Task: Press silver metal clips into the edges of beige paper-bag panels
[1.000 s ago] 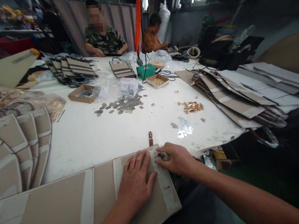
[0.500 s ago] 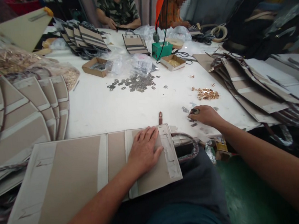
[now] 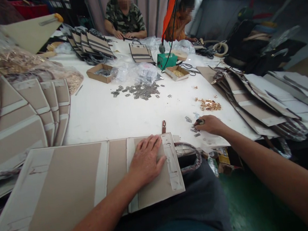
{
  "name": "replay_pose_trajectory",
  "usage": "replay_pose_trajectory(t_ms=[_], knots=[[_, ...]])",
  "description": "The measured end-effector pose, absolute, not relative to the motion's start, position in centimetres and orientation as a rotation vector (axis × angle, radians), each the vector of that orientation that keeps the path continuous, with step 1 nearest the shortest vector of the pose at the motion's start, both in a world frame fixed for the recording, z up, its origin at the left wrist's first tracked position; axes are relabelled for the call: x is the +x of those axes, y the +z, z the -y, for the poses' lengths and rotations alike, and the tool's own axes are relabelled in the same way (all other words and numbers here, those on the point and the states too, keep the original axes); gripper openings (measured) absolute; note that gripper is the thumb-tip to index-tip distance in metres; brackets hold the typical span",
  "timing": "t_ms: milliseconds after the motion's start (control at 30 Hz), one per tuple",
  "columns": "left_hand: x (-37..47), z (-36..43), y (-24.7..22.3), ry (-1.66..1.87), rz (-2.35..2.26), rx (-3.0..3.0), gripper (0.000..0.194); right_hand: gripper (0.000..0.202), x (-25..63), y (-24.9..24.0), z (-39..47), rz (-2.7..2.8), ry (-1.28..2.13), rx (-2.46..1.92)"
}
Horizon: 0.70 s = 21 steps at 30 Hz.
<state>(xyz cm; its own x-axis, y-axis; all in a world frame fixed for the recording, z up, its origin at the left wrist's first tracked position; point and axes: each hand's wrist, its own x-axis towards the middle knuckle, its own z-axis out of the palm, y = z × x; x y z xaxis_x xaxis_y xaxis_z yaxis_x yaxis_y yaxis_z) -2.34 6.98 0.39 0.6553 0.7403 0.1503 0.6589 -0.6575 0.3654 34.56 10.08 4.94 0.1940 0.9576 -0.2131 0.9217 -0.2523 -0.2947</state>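
Observation:
My left hand lies flat, fingers stretched, on the right part of a long beige bag panel with pale strips across it. A plastic-wrapped handle loops out from the panel's right end, and a brown strap with a metal fitting sticks out past its far edge. Over the table's right front, my right hand is closed around a short, dark, round-ended tool, its kind unclear. Its fingertips are down among small flat metal plates; whether they pinch one is hidden.
Gold-coloured fasteners lie beyond my right hand. A heap of metal plates is mid-table, near two cardboard boxes and a green device. Bag panels are stacked left and right. Two people sit across the table.
The view has tilted up slightly, so the table sits lower in the picture. My right hand stays at the small plates, and my left hand stays flat on the panel.

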Motion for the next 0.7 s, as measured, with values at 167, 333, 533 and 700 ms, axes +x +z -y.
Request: replay_pose_trajectory(t_ms=[167,333,533,700], knots=[[-2.3,-7.0,0.4,0.394,-1.134,2.606,0.066,0.014,34.6,5.0,-10.8,1.878,0.563,-2.383],[-2.5,-6.8,0.5,0.378,-1.15,2.612,0.066,0.011,34.2,5.0,-11.3,1.907,0.557,-2.409],[-2.5,-6.7,0.4,0.399,-1.149,2.612,0.068,0.014,33.9,5.8,-11.0,1.901,0.607,-2.311],[-2.5,-6.6,0.1,0.426,-1.147,2.597,0.07,0.028,30.3,7.6,-10.5,1.787,0.774,-2.149]])
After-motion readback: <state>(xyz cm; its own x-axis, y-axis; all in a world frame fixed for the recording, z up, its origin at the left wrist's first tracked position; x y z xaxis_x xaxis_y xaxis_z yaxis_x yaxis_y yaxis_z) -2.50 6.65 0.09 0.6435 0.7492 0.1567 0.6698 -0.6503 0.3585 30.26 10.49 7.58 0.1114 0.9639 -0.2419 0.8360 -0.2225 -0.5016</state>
